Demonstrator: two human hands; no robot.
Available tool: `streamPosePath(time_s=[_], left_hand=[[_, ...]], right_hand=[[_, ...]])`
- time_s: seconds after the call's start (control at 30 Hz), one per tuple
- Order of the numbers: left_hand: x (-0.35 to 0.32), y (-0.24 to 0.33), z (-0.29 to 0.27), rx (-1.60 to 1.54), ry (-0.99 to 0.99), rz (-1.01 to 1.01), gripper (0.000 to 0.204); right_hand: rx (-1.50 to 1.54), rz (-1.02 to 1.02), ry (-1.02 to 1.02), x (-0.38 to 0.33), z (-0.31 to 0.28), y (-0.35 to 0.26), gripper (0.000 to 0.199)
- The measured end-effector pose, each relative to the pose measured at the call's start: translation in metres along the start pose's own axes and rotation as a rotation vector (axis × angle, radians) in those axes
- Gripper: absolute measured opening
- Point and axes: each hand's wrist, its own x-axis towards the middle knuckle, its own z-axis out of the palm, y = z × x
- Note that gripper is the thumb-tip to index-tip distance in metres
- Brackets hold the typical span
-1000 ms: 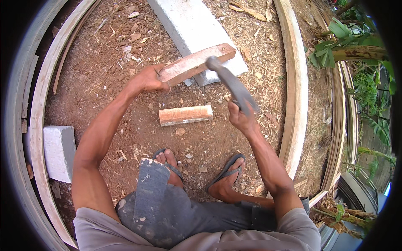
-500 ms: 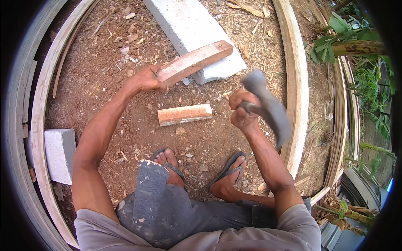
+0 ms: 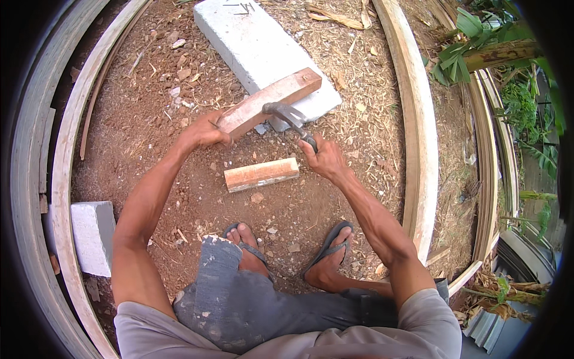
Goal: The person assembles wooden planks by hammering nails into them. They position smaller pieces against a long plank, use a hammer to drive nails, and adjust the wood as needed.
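Observation:
My left hand is closed round the near end of a reddish wooden block, whose far end rests on a long white block. My right hand grips the handle of a claw hammer. The hammer's dark head is at the block's right side, near its middle; whether it touches the wood I cannot tell. A few nails lie at the far end of the white block. On the soil between my hands and feet lies a shorter piece of wood.
A long pale timber runs along the right, with stacked boards and green plants beyond. At the left are another long board and a white block. My sandalled feet stand on soil strewn with chips.
The hammer has swung down and left from a raised, blurred position to beside the wooden block. My left hand keeps its hold on the block. The view has shifted slightly.

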Motion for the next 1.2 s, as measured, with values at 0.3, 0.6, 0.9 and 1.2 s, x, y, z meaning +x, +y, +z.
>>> streamPosePath(time_s=[0.3, 0.6, 0.9, 1.2], left_hand=[[-0.018, 0.007, 0.012, -0.061, 0.137, 0.039, 0.088], [-0.010, 0.015, 0.004, -0.241, 0.160, 0.403, 0.055], [0.027, 0.049, -0.002, -0.185, 0.082, 0.402, 0.042], [0.042, 0.091, 0.053, 0.011, -0.079, 0.474, 0.073]], right_hand=[[0.298, 0.287, 0.433, -0.059, 0.010, 0.039, 0.048], [-0.237, 0.446, 0.272, -0.091, 0.045, 0.066, 0.074], [-0.495, -0.181, -0.102, 0.012, 0.150, -0.011, 0.072], [-0.154, 0.548, -0.246, -0.303, -0.078, 0.085, 0.050]])
